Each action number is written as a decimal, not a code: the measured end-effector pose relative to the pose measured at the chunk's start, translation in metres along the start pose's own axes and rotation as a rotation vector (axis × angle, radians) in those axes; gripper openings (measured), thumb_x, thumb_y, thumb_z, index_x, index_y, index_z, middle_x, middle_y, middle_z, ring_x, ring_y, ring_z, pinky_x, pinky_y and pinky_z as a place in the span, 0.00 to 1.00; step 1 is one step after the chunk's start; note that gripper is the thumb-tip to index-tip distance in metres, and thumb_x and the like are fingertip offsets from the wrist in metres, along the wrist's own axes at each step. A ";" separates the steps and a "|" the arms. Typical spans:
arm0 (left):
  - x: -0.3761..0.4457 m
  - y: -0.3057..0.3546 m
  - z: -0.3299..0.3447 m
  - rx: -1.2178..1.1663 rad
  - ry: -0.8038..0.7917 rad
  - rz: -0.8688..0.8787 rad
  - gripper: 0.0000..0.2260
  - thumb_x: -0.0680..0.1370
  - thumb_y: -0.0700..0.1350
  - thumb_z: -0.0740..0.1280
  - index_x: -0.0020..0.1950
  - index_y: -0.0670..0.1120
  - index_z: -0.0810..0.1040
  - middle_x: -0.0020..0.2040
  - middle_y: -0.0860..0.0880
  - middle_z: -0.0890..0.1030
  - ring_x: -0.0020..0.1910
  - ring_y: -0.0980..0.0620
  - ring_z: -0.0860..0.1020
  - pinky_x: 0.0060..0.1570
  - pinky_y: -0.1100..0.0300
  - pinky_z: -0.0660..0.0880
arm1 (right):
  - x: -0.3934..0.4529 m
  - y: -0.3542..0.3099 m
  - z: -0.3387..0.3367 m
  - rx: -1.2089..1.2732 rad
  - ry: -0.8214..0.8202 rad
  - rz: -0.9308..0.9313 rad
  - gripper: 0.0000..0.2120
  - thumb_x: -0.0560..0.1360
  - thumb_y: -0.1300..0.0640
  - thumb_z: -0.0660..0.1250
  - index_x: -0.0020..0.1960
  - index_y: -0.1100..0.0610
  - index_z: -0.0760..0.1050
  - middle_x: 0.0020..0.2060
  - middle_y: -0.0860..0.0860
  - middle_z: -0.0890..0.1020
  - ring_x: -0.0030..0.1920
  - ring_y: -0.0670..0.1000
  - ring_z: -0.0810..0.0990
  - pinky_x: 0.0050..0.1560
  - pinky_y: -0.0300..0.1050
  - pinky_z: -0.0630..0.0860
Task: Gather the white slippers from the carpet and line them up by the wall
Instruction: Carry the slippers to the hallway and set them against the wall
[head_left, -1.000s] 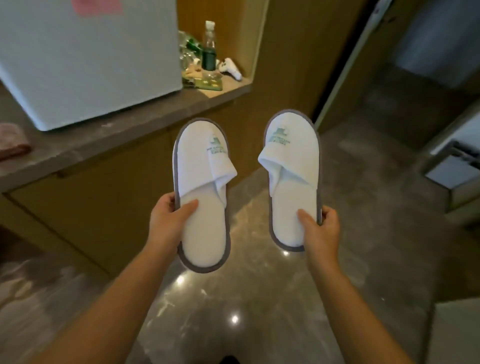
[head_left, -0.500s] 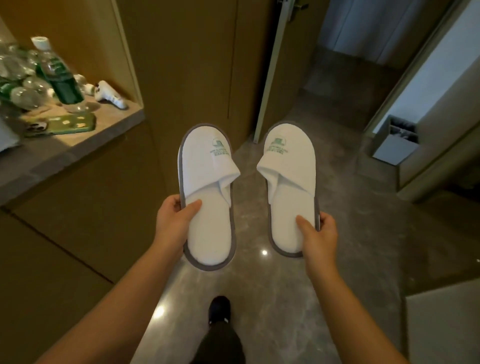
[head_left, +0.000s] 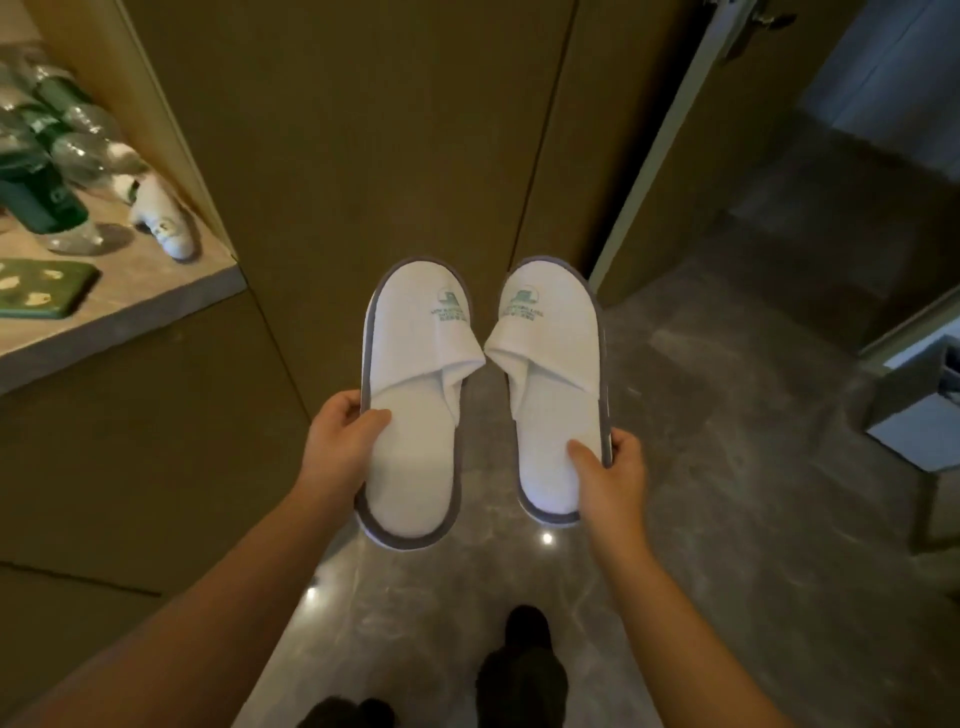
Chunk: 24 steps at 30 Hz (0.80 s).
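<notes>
Shelf (head_left: 156, 291): bottles (head_left: 47, 192), green case (head_left: 41, 288).

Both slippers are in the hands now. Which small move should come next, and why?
Probably lower both to the floor at the foot of the wood wall ahead. The left hand and right hand each hold a slipper, left slipper and right slipper, side by side, toes toward the wall, well above the floor.

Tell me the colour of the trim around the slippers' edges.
Grey, around white slippers; clearest in the head view.
</notes>
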<state>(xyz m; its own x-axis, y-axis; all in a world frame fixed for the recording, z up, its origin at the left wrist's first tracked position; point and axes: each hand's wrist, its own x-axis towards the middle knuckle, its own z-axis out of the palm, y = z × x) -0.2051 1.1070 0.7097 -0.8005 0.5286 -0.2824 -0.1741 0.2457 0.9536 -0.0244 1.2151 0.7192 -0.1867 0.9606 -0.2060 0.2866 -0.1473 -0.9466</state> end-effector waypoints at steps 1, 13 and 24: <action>0.008 -0.007 0.008 -0.013 0.047 -0.016 0.09 0.72 0.39 0.63 0.36 0.52 0.72 0.37 0.50 0.75 0.36 0.52 0.73 0.33 0.58 0.69 | 0.021 0.006 0.003 -0.016 -0.057 0.001 0.13 0.71 0.61 0.64 0.53 0.58 0.66 0.43 0.49 0.72 0.40 0.46 0.72 0.39 0.42 0.70; 0.088 -0.154 0.088 -0.165 0.469 -0.327 0.04 0.74 0.39 0.63 0.44 0.47 0.73 0.45 0.46 0.79 0.45 0.45 0.77 0.45 0.51 0.75 | 0.186 0.149 0.086 -0.240 -0.447 0.110 0.09 0.71 0.61 0.65 0.48 0.57 0.65 0.37 0.45 0.71 0.38 0.43 0.71 0.33 0.36 0.67; 0.223 -0.459 0.126 -0.109 0.486 -0.403 0.07 0.75 0.40 0.61 0.52 0.44 0.70 0.50 0.43 0.77 0.49 0.44 0.76 0.51 0.45 0.74 | 0.278 0.458 0.227 -0.224 -0.403 0.189 0.12 0.72 0.60 0.64 0.53 0.61 0.66 0.48 0.54 0.73 0.45 0.50 0.72 0.35 0.32 0.67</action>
<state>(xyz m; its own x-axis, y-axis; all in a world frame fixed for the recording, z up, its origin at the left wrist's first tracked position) -0.2314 1.2144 0.1962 -0.8245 -0.0230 -0.5654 -0.5522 0.2507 0.7951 -0.1579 1.3615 0.1720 -0.4474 0.7481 -0.4901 0.5373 -0.2133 -0.8160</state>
